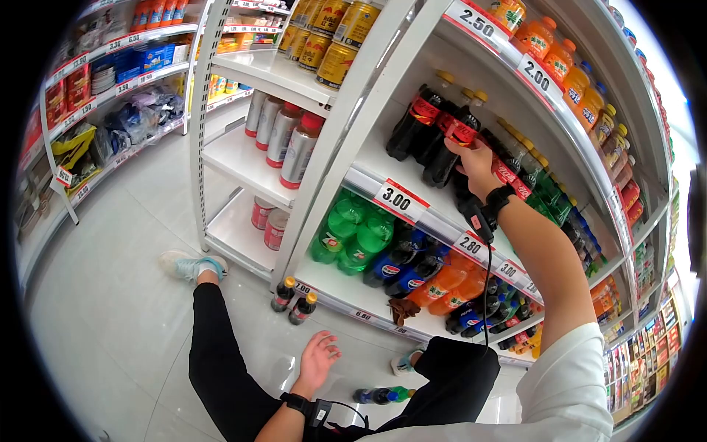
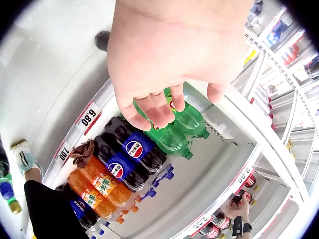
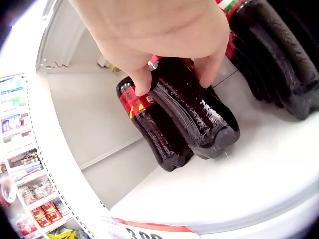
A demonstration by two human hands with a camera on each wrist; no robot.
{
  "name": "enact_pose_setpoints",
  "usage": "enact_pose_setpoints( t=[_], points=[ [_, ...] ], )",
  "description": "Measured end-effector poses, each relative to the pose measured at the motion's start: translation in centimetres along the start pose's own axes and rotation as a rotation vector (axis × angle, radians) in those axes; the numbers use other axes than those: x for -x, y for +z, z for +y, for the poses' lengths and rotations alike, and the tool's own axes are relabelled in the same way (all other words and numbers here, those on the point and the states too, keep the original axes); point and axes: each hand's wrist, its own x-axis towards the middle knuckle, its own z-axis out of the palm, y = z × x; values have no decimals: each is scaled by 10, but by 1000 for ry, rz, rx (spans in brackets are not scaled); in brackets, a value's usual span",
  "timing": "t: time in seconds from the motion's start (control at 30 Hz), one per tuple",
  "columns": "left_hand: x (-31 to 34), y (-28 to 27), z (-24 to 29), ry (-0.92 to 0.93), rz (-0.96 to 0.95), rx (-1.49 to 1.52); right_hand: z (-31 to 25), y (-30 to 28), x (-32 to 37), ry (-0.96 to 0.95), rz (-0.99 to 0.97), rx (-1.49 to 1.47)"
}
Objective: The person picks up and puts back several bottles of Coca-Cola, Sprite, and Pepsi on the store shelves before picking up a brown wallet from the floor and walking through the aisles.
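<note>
On the middle shelf, my right hand [image 1: 477, 163] grips a dark cola bottle [image 1: 440, 168] with a red label, thumb and fingers on opposite sides. The right wrist view shows the base of this cola bottle [image 3: 199, 119] close over the white shelf. Beside it stands another cola bottle [image 3: 154, 132], with a red and yellow label. More cola bottles [image 3: 279, 55] line up on the other side. My left hand [image 1: 318, 361] hangs with loosely bent fingers and holds nothing, before the lower shelf; in the left wrist view it overlaps green soda bottles [image 2: 172, 137].
Pepsi bottles [image 1: 398, 258] and orange soda bottles [image 1: 445, 283] fill the lower shelf, with a crumpled brown thing [image 1: 402, 311] at its edge. Two small dark bottles [image 1: 302, 309] stand on the floor; other bottles [image 1: 383, 395] lie between the legs. Cans [image 1: 291, 151] stand on the side rack.
</note>
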Motion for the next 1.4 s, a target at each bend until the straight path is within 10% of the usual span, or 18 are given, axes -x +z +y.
enact_pose_setpoints(
  t=[1.2, 1.27, 1.4],
  points=[
    [-2, -9, -5, -5, 117, -17, 35, 8, -25, 133, 30, -19],
    [-3, -10, -6, 14, 127, -7, 26, -4, 4, -1, 27, -404],
    [-5, -10, -6, 30, 235, 24, 1, 4, 106, -310, -104, -280]
  ],
)
